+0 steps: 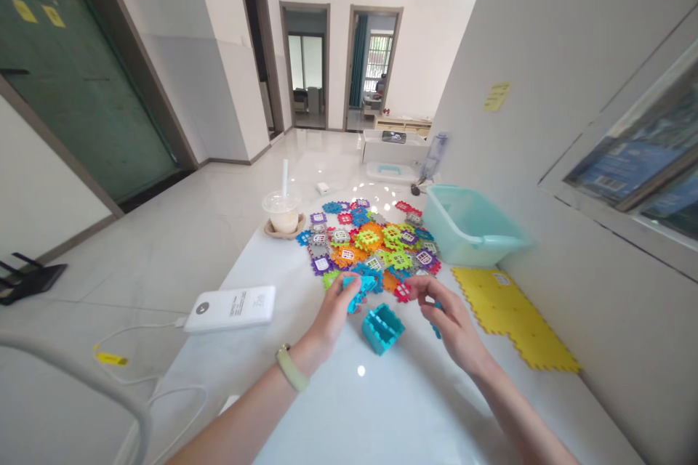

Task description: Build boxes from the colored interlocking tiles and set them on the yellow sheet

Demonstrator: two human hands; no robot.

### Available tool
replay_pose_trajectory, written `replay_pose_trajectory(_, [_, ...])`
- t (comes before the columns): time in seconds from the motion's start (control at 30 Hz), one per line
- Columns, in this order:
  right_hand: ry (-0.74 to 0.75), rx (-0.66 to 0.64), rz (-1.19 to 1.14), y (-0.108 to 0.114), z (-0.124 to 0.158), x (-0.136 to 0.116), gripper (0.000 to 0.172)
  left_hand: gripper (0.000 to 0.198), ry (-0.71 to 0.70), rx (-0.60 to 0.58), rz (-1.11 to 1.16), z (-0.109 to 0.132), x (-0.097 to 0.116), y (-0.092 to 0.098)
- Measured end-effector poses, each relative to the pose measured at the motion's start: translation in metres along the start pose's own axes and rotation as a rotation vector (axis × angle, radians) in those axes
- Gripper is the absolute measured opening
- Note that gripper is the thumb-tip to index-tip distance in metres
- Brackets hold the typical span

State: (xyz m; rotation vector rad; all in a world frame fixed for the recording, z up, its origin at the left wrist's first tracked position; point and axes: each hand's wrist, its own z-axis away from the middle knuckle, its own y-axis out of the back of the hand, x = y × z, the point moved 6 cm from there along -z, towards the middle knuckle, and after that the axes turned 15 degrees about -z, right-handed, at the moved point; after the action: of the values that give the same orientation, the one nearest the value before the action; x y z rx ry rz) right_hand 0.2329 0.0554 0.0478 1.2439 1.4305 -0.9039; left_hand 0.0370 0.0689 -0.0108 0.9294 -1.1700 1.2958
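Observation:
In my left hand (334,311) is a blue piece made of interlocking plastic building tiles (360,292), gripped between thumb and fingers. My right hand (448,314) has its fingers curled around a small blue building tile (437,321), mostly hidden by the palm and fingers. Between the two hands, an open blue box built of such tiles (382,329) rests on the white table, touched by neither. Just beyond lies a spread pile of colourful notched tiles (368,238), some with white window inserts. A pale green band circles my left wrist.
A mint plastic tub (473,232) stands at right, beside joined yellow tiles (512,312). To the left are a white power bank (231,309) with a cable and a drink cup with a straw (283,212) in a cardboard holder. A wall runs along the right side.

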Motion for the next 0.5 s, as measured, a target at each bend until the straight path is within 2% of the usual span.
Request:
replay_pose_trajectory(0.1, [-0.081, 0.016, -0.328, 0.005, -0.002, 0.006, 0.042, 0.048, -0.003, 0.014, -0.010, 0.000, -0.001, 0.001])
replay_pose_trajectory(0.17, [-0.108, 0.039, -0.432, 0.004, -0.002, 0.010, 0.041, 0.047, -0.009, 0.017, -0.020, 0.000, -0.001, 0.001])
replay_pose_trajectory(0.33, [-0.059, 0.107, -0.398, -0.009, 0.000, 0.018, 0.019, 0.044, -0.023, 0.022, -0.030, -0.001, -0.001, 0.000])
replay_pose_trajectory(0.5, [0.017, 0.080, -0.370, -0.029, 0.001, 0.024, 0.016, 0.040, -0.036, 0.008, -0.052, 0.000, 0.001, -0.001])
